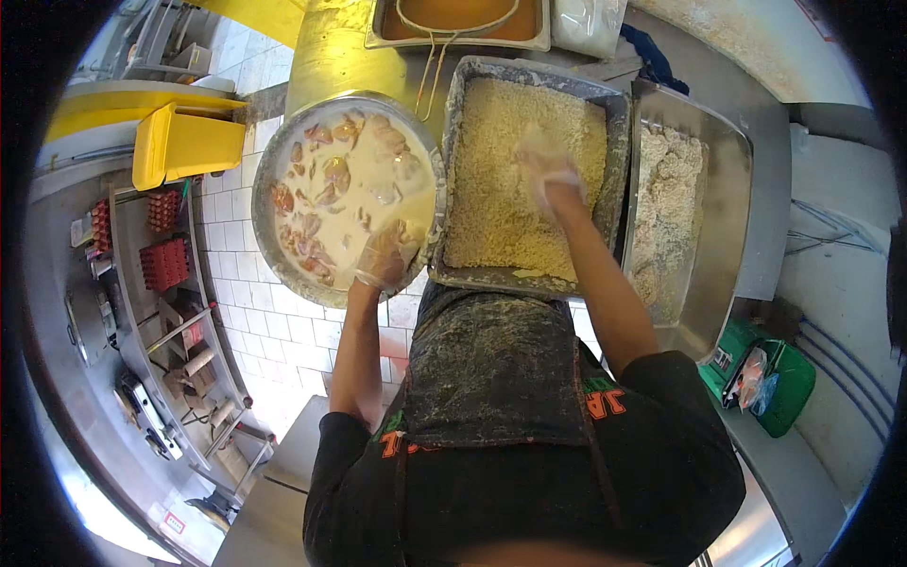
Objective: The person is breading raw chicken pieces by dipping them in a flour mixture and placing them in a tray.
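Note:
My left hand [385, 254], in a clear plastic glove, is over the near right side of a round metal bowl [263, 244]. Raw meat pieces [336, 174], which look like chicken, sit in a pale, creamy batter [354, 202] inside it. Whether the fingers hold a piece is not plain. My right hand [549, 166], gloved too, is motion-blurred above the yellowish breading crumbs [496, 212] in a deep rectangular tray [619, 152]. Blur hides its fingers and anything in them.
Right of the crumb tray stands a steel pan [719, 212] holding coated pieces [669, 170]. A wire-handled strainer [431, 78] rests across a pan of orange-brown liquid [460, 15] at the back. A yellow bin [191, 145] and egg trays [164, 264] are to the left; a green crate [790, 390] is at right.

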Demonstrator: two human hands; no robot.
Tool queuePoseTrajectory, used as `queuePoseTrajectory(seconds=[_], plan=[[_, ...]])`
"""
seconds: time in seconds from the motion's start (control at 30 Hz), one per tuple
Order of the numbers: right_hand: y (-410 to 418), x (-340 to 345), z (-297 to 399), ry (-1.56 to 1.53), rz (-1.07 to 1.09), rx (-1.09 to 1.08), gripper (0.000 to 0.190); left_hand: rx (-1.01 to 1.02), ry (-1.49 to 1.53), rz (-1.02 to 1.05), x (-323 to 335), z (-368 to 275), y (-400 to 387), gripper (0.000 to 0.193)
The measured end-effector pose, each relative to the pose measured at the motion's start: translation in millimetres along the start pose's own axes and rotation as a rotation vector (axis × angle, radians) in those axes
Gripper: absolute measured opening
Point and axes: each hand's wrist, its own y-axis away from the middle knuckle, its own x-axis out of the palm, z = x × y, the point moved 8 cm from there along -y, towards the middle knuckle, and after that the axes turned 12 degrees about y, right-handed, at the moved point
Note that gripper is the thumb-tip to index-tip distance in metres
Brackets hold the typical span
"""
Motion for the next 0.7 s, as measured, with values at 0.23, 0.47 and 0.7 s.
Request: queuePoseTrajectory(seconds=[0.23, 0.47, 0.7], plan=[[-40.0, 39.5, -27.1, 0.565, -0.057, -0.384, 0.035, -0.097, 0.266, -0.197, -28.7, -9.2, -4.1, 0.033], [22.1, 53.9, -24.1, 1.15, -0.362, -0.704, 0.04, -0.157, 0.46, -0.518, -47.9, -13.0, 3.3, 0.046], [30.5, 34.4, -56.5, 0.822, 0.611, -0.197, 0.051, -0.295, 0.416, -0.566, -15.0, 11.5, -8.6, 0.033]])
